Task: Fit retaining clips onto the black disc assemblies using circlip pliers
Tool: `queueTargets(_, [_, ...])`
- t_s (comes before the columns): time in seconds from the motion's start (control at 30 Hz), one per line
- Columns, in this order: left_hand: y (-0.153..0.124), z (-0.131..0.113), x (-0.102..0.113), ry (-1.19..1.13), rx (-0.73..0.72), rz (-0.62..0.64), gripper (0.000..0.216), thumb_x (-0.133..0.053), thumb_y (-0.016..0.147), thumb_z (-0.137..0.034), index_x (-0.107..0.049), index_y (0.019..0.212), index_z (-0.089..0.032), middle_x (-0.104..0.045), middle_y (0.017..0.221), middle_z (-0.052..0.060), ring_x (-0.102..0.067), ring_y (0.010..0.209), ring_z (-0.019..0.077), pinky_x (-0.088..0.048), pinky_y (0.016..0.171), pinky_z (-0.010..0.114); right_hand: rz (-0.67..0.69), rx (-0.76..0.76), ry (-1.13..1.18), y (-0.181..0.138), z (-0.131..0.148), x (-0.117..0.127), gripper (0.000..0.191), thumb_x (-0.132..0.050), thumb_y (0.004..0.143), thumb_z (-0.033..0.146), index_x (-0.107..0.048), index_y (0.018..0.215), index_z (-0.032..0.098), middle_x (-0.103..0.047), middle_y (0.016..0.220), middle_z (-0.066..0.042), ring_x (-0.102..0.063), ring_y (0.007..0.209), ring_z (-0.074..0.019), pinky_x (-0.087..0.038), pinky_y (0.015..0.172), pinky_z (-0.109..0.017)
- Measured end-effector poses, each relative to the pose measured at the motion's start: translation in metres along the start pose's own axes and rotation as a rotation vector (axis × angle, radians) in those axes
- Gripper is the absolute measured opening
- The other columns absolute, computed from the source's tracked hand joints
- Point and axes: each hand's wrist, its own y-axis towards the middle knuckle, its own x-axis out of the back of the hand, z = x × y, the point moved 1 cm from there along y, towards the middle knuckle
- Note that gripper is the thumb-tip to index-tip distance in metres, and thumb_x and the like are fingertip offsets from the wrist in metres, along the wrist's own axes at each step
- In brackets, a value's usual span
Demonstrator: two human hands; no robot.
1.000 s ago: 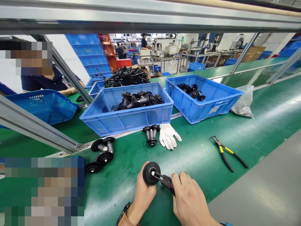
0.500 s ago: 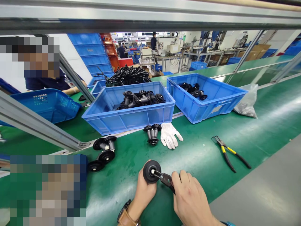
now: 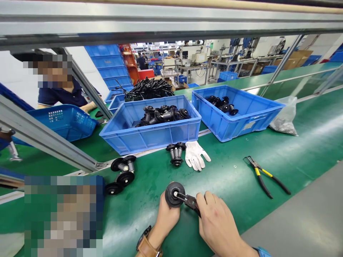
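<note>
No text, label, brand or number can be read on anything in the head view.

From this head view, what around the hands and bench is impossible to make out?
- Pliers handles: hidden inside the right hand.
- Body of the black round wheel part: covered by the left hand.
- Contents of the clear plastic bag: too small.
- Lower left corner: blurred patch.
- Left blue plastic bin: front wall hides its floor.

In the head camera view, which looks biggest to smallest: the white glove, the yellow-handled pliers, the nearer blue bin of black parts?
1. Blue bin, clearly largest.
2. Yellow-handled pliers and white glove: the pliers span slightly more but are thinner, so I would not rank them.
</note>
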Motion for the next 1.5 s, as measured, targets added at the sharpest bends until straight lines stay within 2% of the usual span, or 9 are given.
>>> queueTargets(0.27, [0.002, 0.006, 0.001, 0.023, 0.009, -0.039, 0.039, -0.069, 0.069, -0.031, -0.075, 0.103, -0.012, -0.078, 0.108, 0.018, -0.073, 0.103, 0.0368, -0.054, 0.098, 0.055, 0.074, 0.008, 0.028, -0.001, -0.001, -0.005, 0.025, -0.052, 0.076, 0.002, -0.048, 0.088, 0.024, -0.050, 0.081, -0.003, -0.044, 0.070, -0.0229, -0.028, 0.066, -0.034])
queueTargets(0.43, [0.015, -0.007, 0.002, 0.039, -0.004, 0.023, 0.028, -0.071, 0.070, -0.035, -0.077, 0.087, -0.014, -0.081, 0.092, 0.014, -0.076, 0.087, 0.0332, -0.060, 0.087, 0.049, 0.072, -0.074, 0.172, 0.000, -0.019, 0.001, 0.025, -0.051, 0.096, 0.018, -0.048, 0.120, 0.022, -0.055, 0.096, -0.006, -0.053, 0.082, -0.0240, -0.040, 0.073, -0.035])
queueTargets(0.6, [0.028, -0.002, 0.011, 0.023, 0.042, -0.056, 0.040, -0.083, 0.062, -0.044, -0.076, 0.088, -0.014, -0.080, 0.086, 0.012, -0.076, 0.089, 0.0326, -0.062, 0.084, 0.043, -0.014, -0.281, -0.012, -0.009, -0.070, -0.013, 0.022, -0.050, 0.102, 0.038, -0.051, 0.116, 0.021, -0.057, 0.094, -0.007, -0.056, 0.085, -0.0262, -0.044, 0.071, -0.037])
queueTargets(0.8, [0.024, -0.004, 0.010, -0.002, 0.083, -0.042, 0.047, -0.085, 0.060, -0.052, -0.076, 0.087, -0.015, -0.081, 0.086, 0.011, -0.076, 0.087, 0.0333, -0.063, 0.081, 0.042, -0.224, -0.249, -0.161, -0.013, -0.122, -0.012, 0.048, -0.046, 0.101, 0.050, -0.046, 0.138, 0.018, -0.055, 0.124, -0.019, -0.051, 0.118, -0.0356, -0.044, 0.093, -0.052])
queueTargets(0.9, [0.017, -0.008, 0.006, -0.004, 0.101, -0.035, 0.047, -0.085, 0.059, -0.052, -0.076, 0.086, -0.014, -0.081, 0.088, 0.013, -0.076, 0.086, 0.0331, -0.062, 0.082, 0.044, -0.348, -0.473, -0.323, -0.018, -0.167, 0.000, 0.060, -0.039, 0.100, 0.055, -0.051, 0.134, 0.007, -0.055, 0.123, -0.027, -0.049, 0.120, -0.0411, -0.044, 0.093, -0.056])
queueTargets(1.0, [0.010, -0.010, 0.002, -0.003, 0.127, -0.053, 0.046, -0.081, 0.063, -0.050, -0.075, 0.089, -0.012, -0.080, 0.094, 0.016, -0.075, 0.090, 0.0332, -0.060, 0.087, 0.046, -0.259, -0.610, -0.429, -0.026, -0.218, 0.000, 0.077, -0.033, 0.096, 0.066, -0.053, 0.133, 0.001, -0.057, 0.120, -0.031, -0.051, 0.118, -0.0469, -0.044, 0.090, -0.061])
queueTargets(1.1, [0.004, -0.010, -0.001, -0.006, 0.127, -0.057, 0.043, -0.080, 0.065, -0.045, -0.074, 0.091, -0.012, -0.080, 0.097, 0.017, -0.075, 0.089, 0.0315, -0.059, 0.088, 0.045, -0.180, -0.462, -0.381, -0.031, -0.246, -0.003, 0.072, -0.025, 0.099, 0.062, -0.059, 0.126, 0.004, -0.063, 0.107, -0.025, -0.060, 0.098, -0.0384, -0.049, 0.086, -0.053])
queueTargets(1.3, [0.001, -0.016, -0.002, -0.004, 0.033, 0.044, 0.022, -0.076, 0.073, -0.031, -0.074, 0.088, -0.014, -0.079, 0.088, 0.010, -0.074, 0.083, 0.0256, -0.060, 0.086, 0.039, -0.309, -0.337, -0.137, -0.024, -0.192, 0.026, 0.053, -0.038, 0.101, 0.056, -0.055, 0.132, 0.015, -0.061, 0.110, -0.016, -0.062, 0.094, -0.0301, -0.051, 0.078, -0.040])
queueTargets(1.5, [0.003, -0.016, 0.000, 0.065, -0.084, 0.062, 0.027, -0.070, 0.078, -0.023, -0.073, 0.102, -0.013, -0.079, 0.102, 0.011, -0.074, 0.095, 0.0273, -0.057, 0.095, 0.043, 0.046, -0.002, 0.383, -0.009, -0.073, 0.035, 0.016, -0.048, 0.102, 0.032, -0.049, 0.116, 0.023, -0.058, 0.105, -0.007, -0.060, 0.089, -0.0200, -0.051, 0.076, -0.031])
